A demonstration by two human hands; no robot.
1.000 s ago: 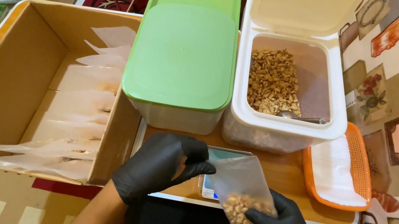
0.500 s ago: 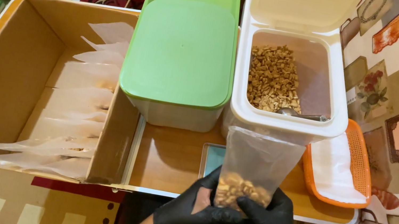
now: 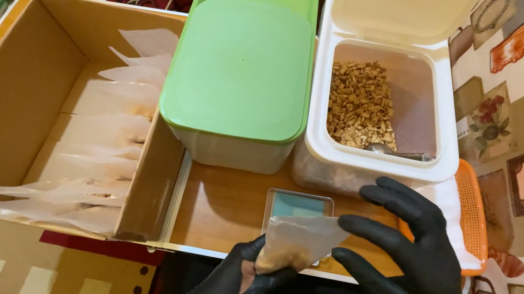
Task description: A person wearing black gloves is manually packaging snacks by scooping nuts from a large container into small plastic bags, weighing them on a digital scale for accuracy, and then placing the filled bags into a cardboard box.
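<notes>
Half a second ago both gloved hands held the clear plastic bag upright by its filled bottom; now the bag (image 3: 298, 242) is tipped over and folded down, and only the left hand (image 3: 238, 292) grips it, fingers closed around its lower end at the near edge of the wooden table (image 3: 223, 208). The right hand (image 3: 414, 279) has let go — it is spread wide, fingers fanned above the table just right of the bag, holding nothing. So the bag has passed from a two-handed hold to a one-handed one, and its upper part now lies partly over the small scale (image 3: 298, 206), whose blue-grey platform shows behind it. The brown pieces inside are bunched at the gripped end, though the folded plastic makes it hard to tell how full it is.

Behind the scale, the white bin (image 3: 376, 166) stands with its lid flipped up; it holds a heap of small brown pieces against its left wall and a metal scoop (image 3: 396, 151) lying at the near side. Left of it, touching, sits the green-lidded tub (image 3: 240, 72), closed, contents hidden. The cardboard box (image 3: 1, 96) at far left holds a row of flat plastic bags — overlapping. The orange basket (image 3: 473, 218) on the right, partly hidden by the right hand, carries a white cloth
</notes>
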